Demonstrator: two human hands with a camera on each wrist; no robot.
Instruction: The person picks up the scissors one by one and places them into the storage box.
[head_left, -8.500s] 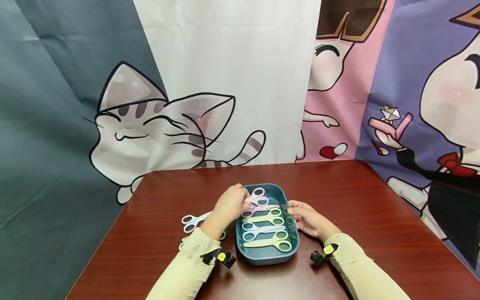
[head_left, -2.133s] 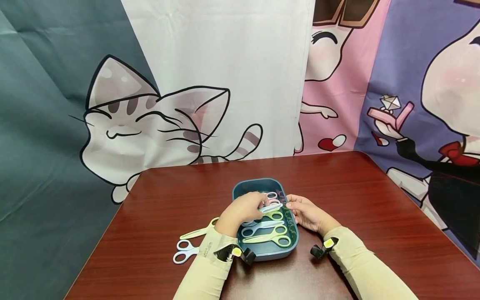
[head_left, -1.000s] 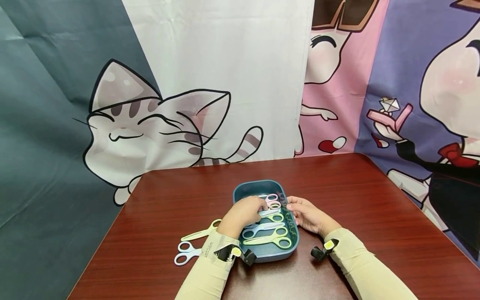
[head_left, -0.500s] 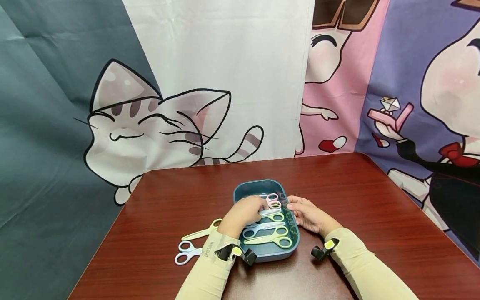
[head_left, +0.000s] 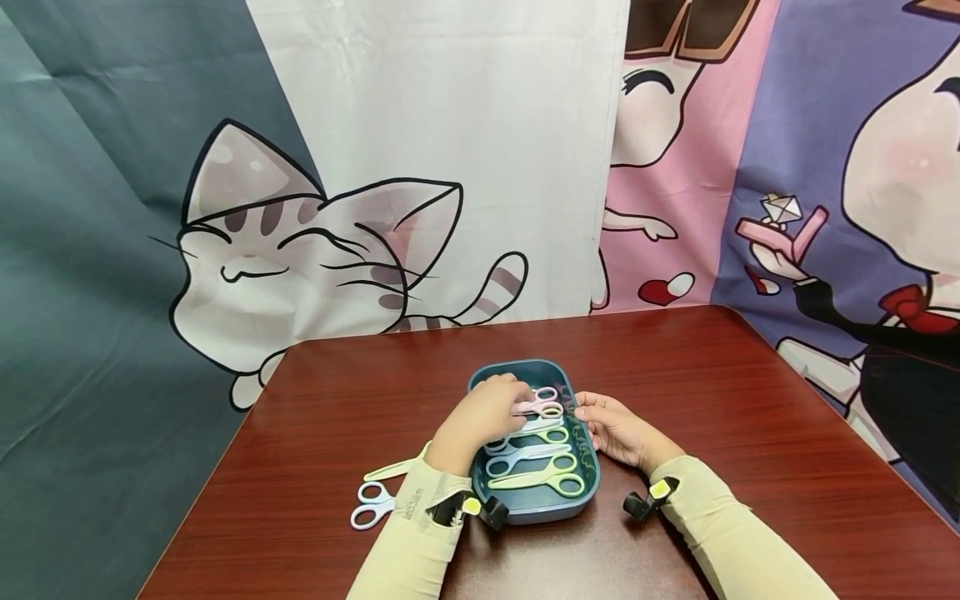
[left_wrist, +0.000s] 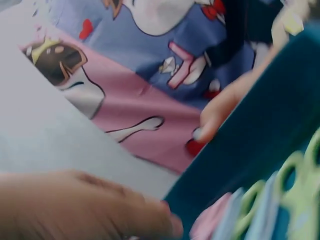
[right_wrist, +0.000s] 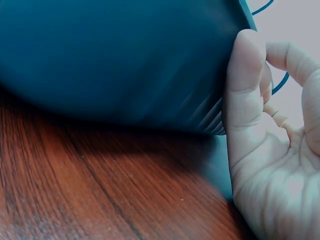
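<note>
A dark teal plastic box (head_left: 536,515) holds several children's scissors in a column. Near its front lie a lime pair of scissors (head_left: 566,483) and a light blue pair of scissors (head_left: 501,463); pink scissors (head_left: 551,395) lie farther back. Over the box's left side reaches my left hand (head_left: 483,412), its fingertips beside the pink scissors and partly hidden. That hand is blurred in the left wrist view, its fingers fairly straight, with no scissors seen in them. My right hand (head_left: 618,429) holds the box's right wall at the rim, thumb and fingers against it (right_wrist: 245,75).
Left of the box on the red-brown wooden table (head_left: 337,392) lie light blue scissors (head_left: 369,505), partly under the left sleeve, and lime scissors (head_left: 390,468), partly behind the left wrist. A cartoon-printed curtain (head_left: 487,125) hangs behind the table.
A light blue pair has been laid in the box behind the lime one. My left hand has since lifted off it and moved back toward the pink scissors. The right hand stays put.
</note>
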